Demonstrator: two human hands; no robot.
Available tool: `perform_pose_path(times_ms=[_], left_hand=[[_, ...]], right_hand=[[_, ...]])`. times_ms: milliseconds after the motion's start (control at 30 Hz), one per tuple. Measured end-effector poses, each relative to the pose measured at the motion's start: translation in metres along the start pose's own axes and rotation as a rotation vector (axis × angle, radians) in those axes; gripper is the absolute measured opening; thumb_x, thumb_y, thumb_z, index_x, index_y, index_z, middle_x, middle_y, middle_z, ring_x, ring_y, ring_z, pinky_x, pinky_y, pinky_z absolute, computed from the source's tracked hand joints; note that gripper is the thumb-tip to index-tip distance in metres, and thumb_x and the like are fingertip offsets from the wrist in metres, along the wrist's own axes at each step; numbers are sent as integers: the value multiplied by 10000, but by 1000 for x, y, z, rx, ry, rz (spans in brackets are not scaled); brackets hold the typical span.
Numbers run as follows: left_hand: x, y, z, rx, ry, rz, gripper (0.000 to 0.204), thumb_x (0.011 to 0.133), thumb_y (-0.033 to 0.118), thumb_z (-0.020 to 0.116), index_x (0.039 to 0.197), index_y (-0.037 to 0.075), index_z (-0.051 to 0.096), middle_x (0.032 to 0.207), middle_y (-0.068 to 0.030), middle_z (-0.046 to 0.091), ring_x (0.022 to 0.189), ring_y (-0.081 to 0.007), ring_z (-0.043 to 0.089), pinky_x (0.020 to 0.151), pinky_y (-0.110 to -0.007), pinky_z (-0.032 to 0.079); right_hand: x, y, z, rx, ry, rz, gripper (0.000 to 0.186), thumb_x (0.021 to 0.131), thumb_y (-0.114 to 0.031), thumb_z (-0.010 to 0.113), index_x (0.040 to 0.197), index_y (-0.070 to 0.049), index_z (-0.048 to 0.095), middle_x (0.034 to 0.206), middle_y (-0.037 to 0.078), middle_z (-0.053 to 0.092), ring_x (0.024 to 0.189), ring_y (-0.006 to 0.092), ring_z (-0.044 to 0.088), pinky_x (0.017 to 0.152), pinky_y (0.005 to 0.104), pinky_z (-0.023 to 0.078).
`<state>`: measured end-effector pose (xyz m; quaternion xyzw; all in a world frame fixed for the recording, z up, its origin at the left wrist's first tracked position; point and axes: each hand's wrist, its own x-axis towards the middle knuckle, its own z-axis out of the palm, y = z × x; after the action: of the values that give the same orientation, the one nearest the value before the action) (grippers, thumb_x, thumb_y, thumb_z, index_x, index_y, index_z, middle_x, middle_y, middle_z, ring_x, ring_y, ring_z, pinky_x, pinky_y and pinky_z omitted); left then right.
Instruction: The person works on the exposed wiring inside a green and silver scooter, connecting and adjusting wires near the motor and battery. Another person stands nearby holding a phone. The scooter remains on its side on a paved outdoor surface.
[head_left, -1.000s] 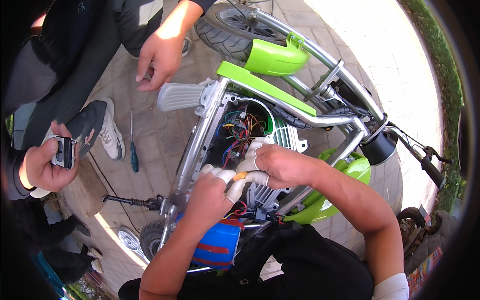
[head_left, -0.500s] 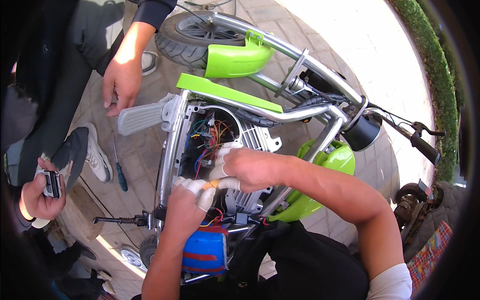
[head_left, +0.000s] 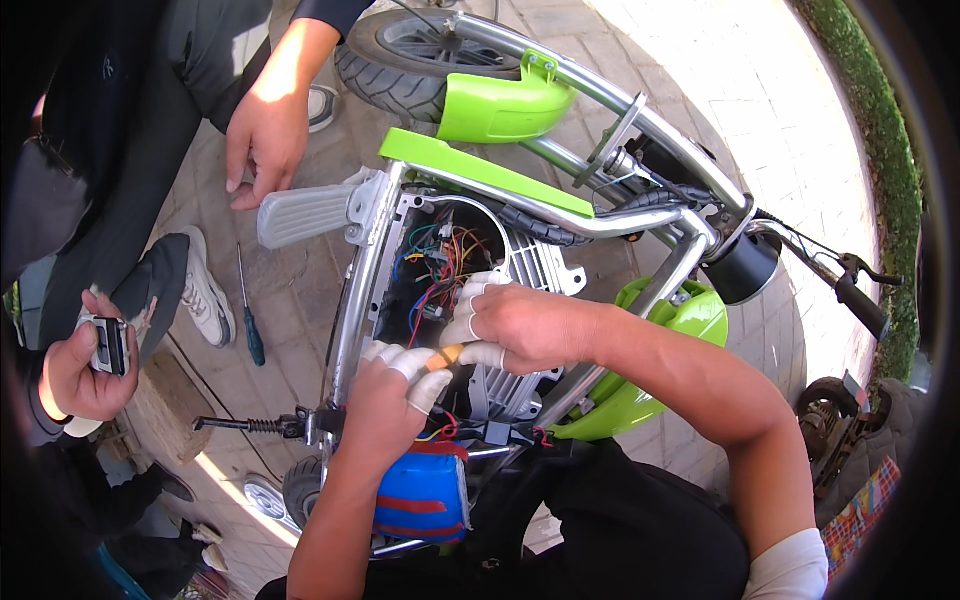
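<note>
My left hand [head_left: 385, 400] and my right hand [head_left: 520, 325] meet over the lower edge of an opened metal compartment [head_left: 408, 202] in a small bike frame. White covers sit on my fingers. Both hands are closed in a pinch, fingertips touching around a small orange-yellow piece [head_left: 445, 357]; whether it is a finger cover or something held, I cannot tell. A red wire [head_left: 418, 318] runs from the bundle of coloured wires [head_left: 455, 250] down to my left fingertips, where its end is hidden. My right fingers are also beside the bundle.
The bike has a lime-green fender [head_left: 500, 108] and a silver frame. A blue block with red tape [head_left: 420, 497] lies by my left forearm. At left, a co-worker's hand [head_left: 268, 140] hangs near the footrest [head_left: 305, 215]; their other hand holds a small device [head_left: 108, 345]. A screwdriver [head_left: 253, 335] lies on the paving.
The whole scene has shifted slightly right and, in its upper part, up in the picture. My hands keep the same pinch over the compartment.
</note>
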<state>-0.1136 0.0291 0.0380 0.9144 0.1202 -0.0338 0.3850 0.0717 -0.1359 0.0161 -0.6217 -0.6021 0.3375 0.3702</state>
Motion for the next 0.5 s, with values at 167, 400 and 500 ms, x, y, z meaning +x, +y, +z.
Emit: perform_pose_path(times_ms=[167,400,500], left_hand=[[2,1,1,-20,-20,2,272,875,194,803,1083,39,718,956,-145,669,932,-376,588,837,-448,488],[3,-1,4,18,-20,15,276,868,183,807,1088,42,718,974,-153,676,948,-386,590,846,-454,488],[3,-1,7,17,16,8,271,849,183,822,1067,47,735,966,-153,691,927,-383,605,828,-456,489]], right_hand=[[0,5,6,-5,10,-17,242,826,-80,690,1057,-11,713,868,195,662,940,416,623,868,494,509],[-2,12,12,-60,-25,-4,275,714,-39,673,981,26,692,909,195,664,948,417,629,872,493,515],[-2,10,11,-89,-44,26,275,706,-39,677,973,26,690,925,194,664,947,419,629,872,494,515]])
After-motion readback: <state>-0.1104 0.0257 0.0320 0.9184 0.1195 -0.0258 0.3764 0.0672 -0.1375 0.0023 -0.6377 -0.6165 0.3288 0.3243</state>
